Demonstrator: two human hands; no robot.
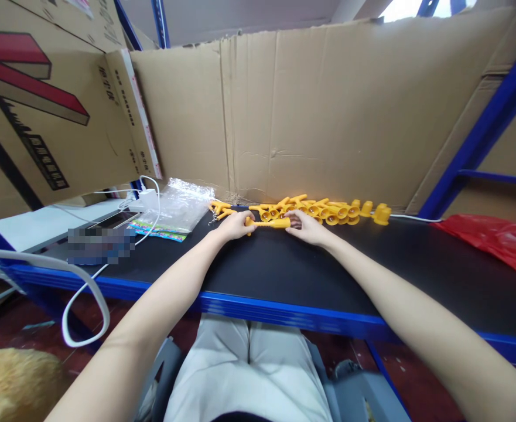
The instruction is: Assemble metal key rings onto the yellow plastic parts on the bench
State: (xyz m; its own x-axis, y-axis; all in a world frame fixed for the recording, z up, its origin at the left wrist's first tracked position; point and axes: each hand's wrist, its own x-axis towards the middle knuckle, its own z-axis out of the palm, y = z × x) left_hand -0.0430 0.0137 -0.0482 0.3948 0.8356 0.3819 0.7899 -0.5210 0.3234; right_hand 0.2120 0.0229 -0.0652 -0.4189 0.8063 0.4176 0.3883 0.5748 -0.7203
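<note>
A long yellow plastic piece (270, 223) lies across the black shelf top (284, 264), held at both ends. My left hand (236, 225) is closed on its left end. My right hand (307, 227) is closed on its right end. Just behind them, along the cardboard wall, sits a row of several more yellow plastic parts (328, 211), some cup-shaped, some forked. A forked yellow part (220, 208) lies to the left of my left hand.
Clear plastic bags (176, 205) with a colourful card lie at the left, beside a white charger and cable (147, 196). A red plastic bag (495, 237) is at the right. Cardboard walls (319, 111) enclose the back and left. The blue shelf edge (284, 310) runs above my lap.
</note>
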